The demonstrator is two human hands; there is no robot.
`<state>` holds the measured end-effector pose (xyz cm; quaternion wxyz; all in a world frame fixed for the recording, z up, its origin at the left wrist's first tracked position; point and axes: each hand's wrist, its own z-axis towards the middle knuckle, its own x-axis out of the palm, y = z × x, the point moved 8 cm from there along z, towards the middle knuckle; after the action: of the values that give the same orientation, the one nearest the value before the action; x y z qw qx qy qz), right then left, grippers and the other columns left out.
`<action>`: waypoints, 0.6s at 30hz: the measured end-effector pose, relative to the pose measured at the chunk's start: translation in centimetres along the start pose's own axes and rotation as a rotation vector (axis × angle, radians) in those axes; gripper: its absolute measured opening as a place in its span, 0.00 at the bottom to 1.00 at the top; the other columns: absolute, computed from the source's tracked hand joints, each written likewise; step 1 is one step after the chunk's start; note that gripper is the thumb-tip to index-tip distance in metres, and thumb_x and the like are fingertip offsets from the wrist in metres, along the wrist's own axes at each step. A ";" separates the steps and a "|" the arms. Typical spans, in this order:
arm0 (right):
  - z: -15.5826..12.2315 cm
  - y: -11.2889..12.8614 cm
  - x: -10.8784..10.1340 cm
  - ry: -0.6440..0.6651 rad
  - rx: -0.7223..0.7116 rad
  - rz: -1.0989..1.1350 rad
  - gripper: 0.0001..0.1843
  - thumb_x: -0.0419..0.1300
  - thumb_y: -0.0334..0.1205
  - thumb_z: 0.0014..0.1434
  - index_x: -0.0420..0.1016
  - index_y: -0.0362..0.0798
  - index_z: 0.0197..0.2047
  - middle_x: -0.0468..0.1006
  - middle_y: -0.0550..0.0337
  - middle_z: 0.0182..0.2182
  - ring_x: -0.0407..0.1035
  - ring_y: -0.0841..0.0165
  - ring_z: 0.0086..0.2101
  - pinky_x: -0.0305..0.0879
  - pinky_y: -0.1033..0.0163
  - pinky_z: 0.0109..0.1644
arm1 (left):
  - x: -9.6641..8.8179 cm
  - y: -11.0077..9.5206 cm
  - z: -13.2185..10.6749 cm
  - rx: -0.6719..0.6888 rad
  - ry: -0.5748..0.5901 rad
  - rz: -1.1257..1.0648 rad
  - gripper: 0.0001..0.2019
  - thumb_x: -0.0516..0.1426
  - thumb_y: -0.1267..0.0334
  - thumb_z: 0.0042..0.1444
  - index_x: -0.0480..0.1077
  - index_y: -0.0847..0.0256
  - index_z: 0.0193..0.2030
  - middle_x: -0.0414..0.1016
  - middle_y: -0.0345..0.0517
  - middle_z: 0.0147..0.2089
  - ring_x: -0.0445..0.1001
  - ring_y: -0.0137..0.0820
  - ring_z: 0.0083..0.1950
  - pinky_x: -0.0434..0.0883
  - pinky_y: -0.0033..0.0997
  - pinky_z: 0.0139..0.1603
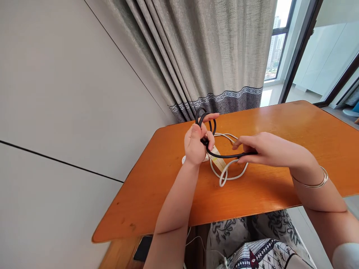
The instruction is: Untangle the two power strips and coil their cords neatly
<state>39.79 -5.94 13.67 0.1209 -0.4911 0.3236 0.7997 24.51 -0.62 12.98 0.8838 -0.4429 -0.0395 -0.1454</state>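
A black cable (227,156) is stretched between my two hands above the wooden table (157,186). My left hand (196,144) is closed around it, with a few loose loops rising over the fingers and the index finger pointing out to the right. My right hand (260,149) pinches the cable's other stretch between thumb and fingers; its end is hidden in the palm. Beneath the hands, a white cable (234,178) lies in loose loops on the tabletop. Beside it is a flat cream-coloured piece (218,161), partly covered. Something white, mostly hidden, shows behind my left wrist.
A grey wall (56,112) runs along the table's left side. Behind the far edge hangs a grey curtain (218,52), with a window to its right. Below the near edge are a dark flat object (143,248) and a thin white cord (198,239).
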 end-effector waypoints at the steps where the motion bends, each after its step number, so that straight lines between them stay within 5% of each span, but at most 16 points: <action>1: 0.0 0.0 -0.5 -0.030 -0.042 0.025 0.10 0.59 0.45 0.68 0.76 0.47 0.44 0.75 0.62 0.26 0.66 0.72 0.25 0.57 0.66 0.30 | 0.0 0.0 0.1 -0.013 0.010 -0.019 0.32 0.58 0.34 0.56 0.53 0.60 0.22 0.81 0.54 0.46 0.60 0.18 0.13 0.51 0.26 0.11; 4: 0.0 0.4 -2.5 -0.295 -0.173 0.054 0.13 0.56 0.43 0.70 0.79 0.46 0.40 0.73 0.61 0.26 0.65 0.72 0.27 0.58 0.66 0.33 | 0.8 0.9 -0.2 -0.103 0.132 -0.061 0.31 0.57 0.36 0.58 0.52 0.60 0.22 0.81 0.54 0.45 0.64 0.20 0.14 0.53 0.26 0.11; 9: 0.1 0.6 -3.1 -0.611 -0.231 0.044 0.13 0.58 0.44 0.69 0.81 0.49 0.49 0.66 0.64 0.26 0.60 0.72 0.27 0.58 0.66 0.31 | 3.1 2.9 -1.9 -0.303 0.381 -0.195 0.29 0.55 0.36 0.60 0.55 0.59 0.23 0.68 0.40 0.17 0.60 0.24 0.11 0.53 0.24 0.12; 12: 0.5 -0.1 -3.0 -0.656 -0.217 0.063 0.13 0.59 0.46 0.68 0.80 0.49 0.49 0.68 0.62 0.28 0.61 0.71 0.29 0.60 0.65 0.33 | 3.7 3.3 -2.4 -0.413 0.423 -0.311 0.28 0.55 0.39 0.62 0.56 0.60 0.23 0.66 0.38 0.18 0.54 0.19 0.10 0.51 0.23 0.12; 18: 1.7 -2.4 -2.2 -0.457 -0.142 0.327 0.15 0.63 0.48 0.64 0.77 0.46 0.47 0.74 0.60 0.35 0.60 0.75 0.27 0.60 0.67 0.31 | 2.8 3.4 -1.7 -0.591 0.164 -0.463 0.29 0.46 0.47 0.70 0.48 0.61 0.20 0.62 0.36 0.23 0.41 0.11 0.09 0.45 0.21 0.11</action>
<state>40.88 -2.78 15.11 0.0254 -0.2468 0.3064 0.9190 28.05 -0.66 9.83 0.6619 -0.6449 -0.0242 -0.3812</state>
